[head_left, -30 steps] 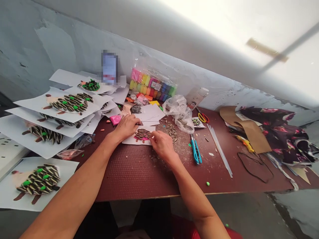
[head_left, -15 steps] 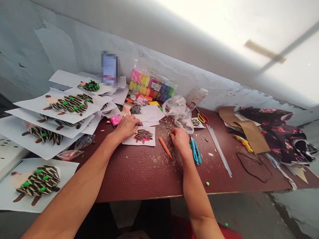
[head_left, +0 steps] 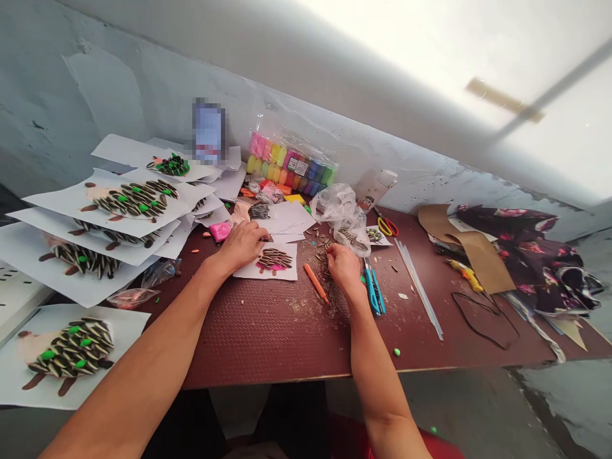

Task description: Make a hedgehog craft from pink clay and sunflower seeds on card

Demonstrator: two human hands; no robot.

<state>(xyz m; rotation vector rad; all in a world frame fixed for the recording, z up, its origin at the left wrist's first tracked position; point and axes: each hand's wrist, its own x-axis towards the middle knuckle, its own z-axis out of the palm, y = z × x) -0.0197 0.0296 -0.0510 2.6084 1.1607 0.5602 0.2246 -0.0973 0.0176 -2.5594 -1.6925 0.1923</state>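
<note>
My left hand (head_left: 243, 244) lies with its fingers stretched out, over the upper left edge of a small white card (head_left: 248, 269). On that card, rows of striped sunflower seeds (head_left: 275, 258) stick to a pink clay base, hedgehog-like. My right hand (head_left: 342, 266) is closed, fingertips bent down at a loose heap of sunflower seeds (head_left: 324, 245); whatever is between them is hidden. An orange stick-like tool (head_left: 315, 284) lies between the card and my right hand. Just right of that hand rests a blue utility knife (head_left: 375, 290).
Stacked sheets with seed hedgehogs (head_left: 129, 201) fill the left side. Coloured clay packs (head_left: 291, 166) lean on the wall. Behind my right hand sit a plastic bag (head_left: 342, 213), a cup (head_left: 375, 191) and scissors (head_left: 387, 225). Glue sticks (head_left: 418, 287) and a yellow glue gun (head_left: 471, 276) lie right.
The view has shifted very slightly. Both hands stay in nearly the same places, the left at the card and the right at the loose seeds.
</note>
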